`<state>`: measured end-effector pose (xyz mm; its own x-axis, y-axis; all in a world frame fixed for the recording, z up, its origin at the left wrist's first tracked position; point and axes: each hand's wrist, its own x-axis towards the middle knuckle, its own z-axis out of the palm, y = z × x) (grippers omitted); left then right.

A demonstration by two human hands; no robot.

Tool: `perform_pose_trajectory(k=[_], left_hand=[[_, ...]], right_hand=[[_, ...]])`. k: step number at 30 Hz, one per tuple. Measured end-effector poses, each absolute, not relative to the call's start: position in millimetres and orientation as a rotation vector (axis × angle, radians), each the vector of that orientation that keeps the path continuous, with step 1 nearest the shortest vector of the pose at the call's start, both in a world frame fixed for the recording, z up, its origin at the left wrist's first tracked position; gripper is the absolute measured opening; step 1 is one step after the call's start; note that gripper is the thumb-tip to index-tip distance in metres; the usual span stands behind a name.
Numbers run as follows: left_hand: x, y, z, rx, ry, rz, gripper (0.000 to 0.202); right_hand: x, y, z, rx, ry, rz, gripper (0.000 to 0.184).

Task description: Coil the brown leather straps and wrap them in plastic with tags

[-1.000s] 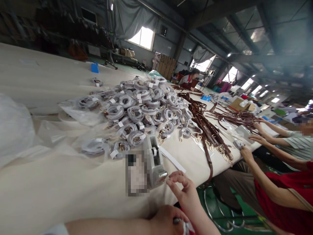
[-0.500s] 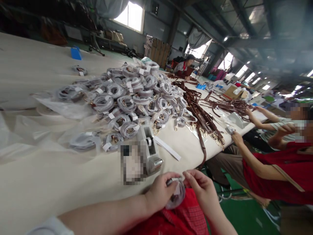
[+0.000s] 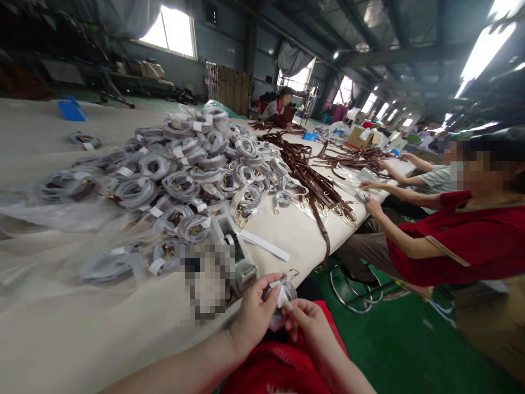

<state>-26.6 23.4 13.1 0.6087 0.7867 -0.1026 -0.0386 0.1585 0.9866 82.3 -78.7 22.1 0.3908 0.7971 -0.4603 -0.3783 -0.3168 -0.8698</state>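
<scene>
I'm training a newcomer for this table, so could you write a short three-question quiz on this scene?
1. True or false: the left hand and right hand are at the same coil.
2. The strip beside the tape dispenser is: a) blue, b) white, c) green.
3. Fill in: in the picture, the brown straps lie to the ____ of the heap of wrapped coils.

Key: 1 true; 2 b; 3 right.

Left hand (image 3: 255,307) curled, right hand (image 3: 309,324) just beside it, fingers (image 3: 298,313) pinched; forearms (image 3: 197,353) angled inward
</scene>
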Motion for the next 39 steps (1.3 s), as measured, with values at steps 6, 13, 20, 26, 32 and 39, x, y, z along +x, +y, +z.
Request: perform_pose_trajectory(k=[6,13,20,26,32,39], left_hand=[[-29.3,23.9,17.0,1.410,0.705,0.687,0.035],[-28.8,25.7,19.3,1.459,0.726,0.646,0.036],[-30.4,24.2,25.2,1.471,0.681,0.647,0.035],[-25.7,28.8,22.3,1.194,0.660,0.573,0.049],[-22.1,23.3,20.7,0.780,0.551,0.412,0.065],[-29.2,37.2,30.8,1.624,0.428,0.429,0.041]], right_hand=[[78.3,-75.1,18.0,-1.457,-0.373,1.213,0.048],[76.6,-77.8,24.7,-1.366,-0.335,1.308,0.044],[70.6,-88.5,34.2,-1.304,-0.280,1.545,0.035],[86.1,-100.4,31.4,-1.640,-0.629,1.310,0.047],[92.7,-92.5,36.2,-1.511,-0.726,0.945,0.047],[84.6,-94.5,31.0,-1.534,-0.739,0.985,0.045]])
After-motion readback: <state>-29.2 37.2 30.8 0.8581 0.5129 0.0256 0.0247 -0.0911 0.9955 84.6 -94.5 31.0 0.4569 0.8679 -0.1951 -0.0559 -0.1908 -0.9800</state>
